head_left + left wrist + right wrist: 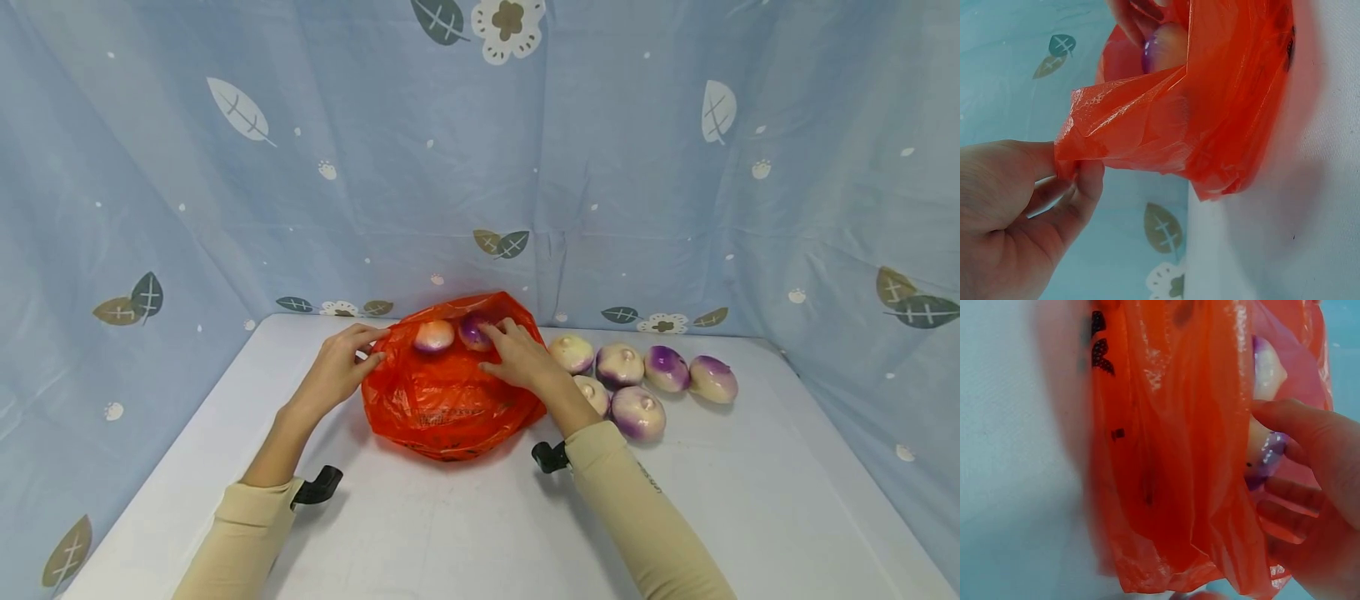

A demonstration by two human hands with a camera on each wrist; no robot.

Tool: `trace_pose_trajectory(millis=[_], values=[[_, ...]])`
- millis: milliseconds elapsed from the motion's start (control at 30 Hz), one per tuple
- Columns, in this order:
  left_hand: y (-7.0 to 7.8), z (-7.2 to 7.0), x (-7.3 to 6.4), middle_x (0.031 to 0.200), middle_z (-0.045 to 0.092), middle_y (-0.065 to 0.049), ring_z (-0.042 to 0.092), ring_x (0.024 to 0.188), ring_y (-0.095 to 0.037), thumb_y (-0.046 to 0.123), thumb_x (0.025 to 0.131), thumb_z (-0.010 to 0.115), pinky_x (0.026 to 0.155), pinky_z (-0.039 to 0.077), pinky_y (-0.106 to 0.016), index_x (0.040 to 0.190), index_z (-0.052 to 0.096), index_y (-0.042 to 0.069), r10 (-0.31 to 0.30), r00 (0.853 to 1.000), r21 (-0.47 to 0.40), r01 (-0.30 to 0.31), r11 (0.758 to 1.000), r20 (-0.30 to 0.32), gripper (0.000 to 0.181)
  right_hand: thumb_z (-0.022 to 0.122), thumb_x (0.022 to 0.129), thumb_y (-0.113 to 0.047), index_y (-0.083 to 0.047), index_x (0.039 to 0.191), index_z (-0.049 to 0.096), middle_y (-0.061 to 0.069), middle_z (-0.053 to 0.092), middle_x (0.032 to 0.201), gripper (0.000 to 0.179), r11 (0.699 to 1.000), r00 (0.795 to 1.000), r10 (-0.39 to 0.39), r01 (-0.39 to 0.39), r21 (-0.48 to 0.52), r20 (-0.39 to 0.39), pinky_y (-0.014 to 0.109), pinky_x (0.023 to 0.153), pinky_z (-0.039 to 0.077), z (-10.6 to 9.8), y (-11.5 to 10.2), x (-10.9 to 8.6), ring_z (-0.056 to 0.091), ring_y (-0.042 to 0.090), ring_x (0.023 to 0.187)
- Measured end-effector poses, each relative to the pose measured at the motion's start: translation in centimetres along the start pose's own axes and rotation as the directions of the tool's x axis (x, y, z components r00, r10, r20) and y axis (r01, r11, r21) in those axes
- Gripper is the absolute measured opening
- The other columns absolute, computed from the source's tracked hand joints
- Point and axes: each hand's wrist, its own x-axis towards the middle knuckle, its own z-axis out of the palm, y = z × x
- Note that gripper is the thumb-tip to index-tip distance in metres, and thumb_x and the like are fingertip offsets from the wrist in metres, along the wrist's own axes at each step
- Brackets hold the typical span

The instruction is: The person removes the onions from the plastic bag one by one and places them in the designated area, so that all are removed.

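Observation:
A red plastic bag (442,400) stands on the table with its mouth spread. My left hand (343,362) pinches the bag's left edge between thumb and fingers, as the left wrist view shows close up. Inside the mouth lie two glossy purple-and-white turnips, a paler turnip (433,336) on the left and a more purple turnip (472,332) on the right. My right hand (517,354) reaches in over the right rim, fingertips at the purple turnip (1266,456), thumb held apart from the fingers. The bag's wall hides part of both turnips in the right wrist view.
Several more turnips (637,414) sit grouped on the white table (450,533) just right of the bag. A blue patterned curtain (420,167) hangs behind and along both sides. Black wrist mounts (318,486) stick out inward from the sleeves.

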Motion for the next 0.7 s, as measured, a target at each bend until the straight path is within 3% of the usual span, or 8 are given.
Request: trace_pose_trajectory(millis=[233, 500, 700], values=[[0.06, -0.05, -0.08, 0.116, 0.068, -0.016, 0.069, 0.088, -0.028, 0.003, 0.088, 0.07, 0.072, 0.062, -0.041, 0.124, 0.066, 0.001, -0.005, 1.0, -0.004, 0.005, 1.0, 0.002, 0.036, 0.072, 0.088, -0.035, -0.02, 0.148, 0.04, 0.006, 0.038, 0.155, 0.07, 0.999, 0.999, -0.034, 0.035, 0.012, -0.01, 0.048, 0.116, 0.037, 0.23, 0.05, 0.25, 0.039, 0.031, 0.14], [0.12, -0.05, -0.13, 0.117, 0.067, -0.017, 0.069, 0.089, -0.028, 0.003, 0.088, 0.07, 0.073, 0.062, -0.041, 0.125, 0.066, 0.001, -0.013, 1.0, -0.004, 0.013, 1.0, 0.006, 0.037, 0.072, 0.088, -0.033, -0.025, 0.152, 0.035, 0.008, 0.041, 0.147, 0.074, 1.0, 0.999, -0.02, 0.02, 0.003, 0.031, 0.05, 0.113, 0.041, 0.1, -0.17, 0.34, 0.041, 0.032, 0.136], [-0.01, 0.08, -0.04, 0.117, 0.067, -0.017, 0.069, 0.088, -0.028, 0.002, 0.087, 0.07, 0.072, 0.062, -0.041, 0.124, 0.066, 0.0, 0.001, 1.0, -0.002, -0.001, 1.0, 0.002, 0.036, 0.075, 0.086, -0.03, -0.023, 0.148, 0.039, 0.006, 0.038, 0.155, 0.072, 0.998, 0.999, -0.014, 0.013, 0.057, 0.03, 0.051, 0.117, 0.035, -0.04, -0.12, 0.57, 0.036, 0.032, 0.143]])
